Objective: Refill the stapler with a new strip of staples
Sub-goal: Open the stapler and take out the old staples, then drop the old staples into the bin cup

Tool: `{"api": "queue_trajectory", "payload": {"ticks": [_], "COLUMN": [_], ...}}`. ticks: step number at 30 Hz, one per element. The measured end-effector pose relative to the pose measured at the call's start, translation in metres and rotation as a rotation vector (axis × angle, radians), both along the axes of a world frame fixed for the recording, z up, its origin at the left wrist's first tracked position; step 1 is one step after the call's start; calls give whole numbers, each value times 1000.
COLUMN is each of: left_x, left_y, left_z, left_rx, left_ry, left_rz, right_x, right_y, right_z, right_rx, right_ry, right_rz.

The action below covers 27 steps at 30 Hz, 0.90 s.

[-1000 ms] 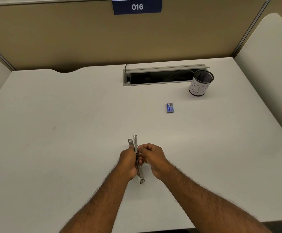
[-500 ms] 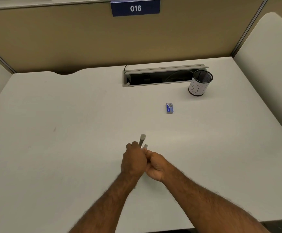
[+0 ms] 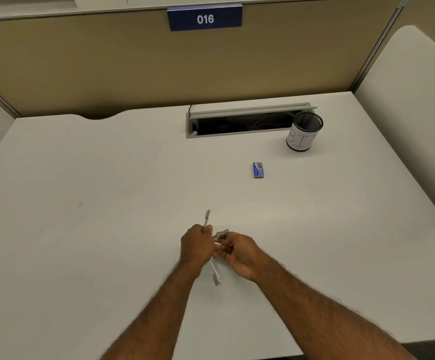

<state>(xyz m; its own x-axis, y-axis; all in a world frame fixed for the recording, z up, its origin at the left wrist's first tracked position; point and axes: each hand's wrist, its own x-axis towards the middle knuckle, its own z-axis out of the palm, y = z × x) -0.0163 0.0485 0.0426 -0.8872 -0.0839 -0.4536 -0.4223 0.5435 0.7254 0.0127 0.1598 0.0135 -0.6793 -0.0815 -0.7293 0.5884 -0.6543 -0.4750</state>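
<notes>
A small metal stapler (image 3: 215, 275) is held above the white desk (image 3: 107, 203), swung open, with one arm sticking up past my left hand and another pointing down toward me. My left hand (image 3: 196, 245) is closed around its middle. My right hand (image 3: 239, 252) grips the stapler's short metal part from the right. The two hands touch. A small blue staple box (image 3: 258, 170) lies flat on the desk, well beyond the hands and to the right. Whether a strip of staples is in my fingers cannot be made out.
A black mesh cup (image 3: 304, 131) with a white label stands at the back right, beside an open cable slot (image 3: 245, 123) in the desk. A tan partition (image 3: 133, 66) with a blue sign closes the back. A white side panel (image 3: 405, 131) stands at the right.
The stapler was opened out, then hidden between my closed hands; now its arms spread again, one up, one down. My hands stayed at the same spot on the desk.
</notes>
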Motion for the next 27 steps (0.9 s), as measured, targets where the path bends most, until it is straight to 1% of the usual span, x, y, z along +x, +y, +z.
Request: {"api": "queue_trajectory", "payload": {"ticks": [4,5,7,10,14,19,22,27], "left_x": [-9,-12,-16,-18,-22,-27,-30,-37], "left_y": [-12,-14,-16,-17,-15,-13,-10,-6], "left_z": [-11,-13,-16,-19,-22,-25,-26,-26], "left_rx": [534,619,744,881,976,997,978,956], "left_ry": [-310,-366,-443,-540,-594,-603,-600,-597], "left_rz": [427,512,612,644,613,589,582,586], "right_x": [-3,-4,-6,-10,-16,-23,-27,-34], "right_y": [9,12,17,25,35,45,50,54], "right_z": [-5,-5,-3,1,4,5,5,5], "right_rx": [40,32,-7,-86,-179,-240,-225,-138], "right_ry": [-13,-5,16,44,100,142,168,201], "right_rz": [-34,-46,-72,-93,-85,-44,-5,56]}}
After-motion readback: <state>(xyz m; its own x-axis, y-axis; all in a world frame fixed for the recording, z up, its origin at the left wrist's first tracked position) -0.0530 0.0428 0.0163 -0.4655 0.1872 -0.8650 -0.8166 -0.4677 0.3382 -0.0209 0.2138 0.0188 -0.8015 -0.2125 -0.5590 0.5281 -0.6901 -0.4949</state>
